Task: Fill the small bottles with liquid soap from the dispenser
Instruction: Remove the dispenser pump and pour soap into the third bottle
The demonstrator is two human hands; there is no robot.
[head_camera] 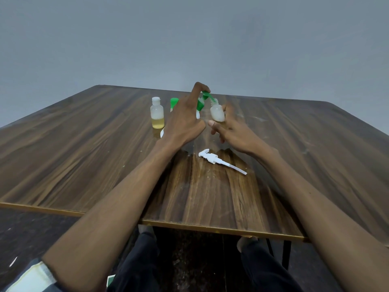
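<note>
My left hand (185, 119) is wrapped round the soap dispenser, of which only the green pump head (203, 100) shows; a finger lies on top of the pump. Its green spout reaches to the mouth of a small, open, translucent bottle (217, 112). My right hand (229, 128) holds that bottle tilted toward the spout. The bottle looks cloudy white inside. Another small bottle (157, 113) with a white cap stands at the left, its lower part filled with yellow soap.
A loose white pump with its long tube (219, 161) lies on the wooden table (84, 157) near me. A green cap (174, 102) peeks out behind my left hand. A white round thing (162, 132) shows by my left wrist.
</note>
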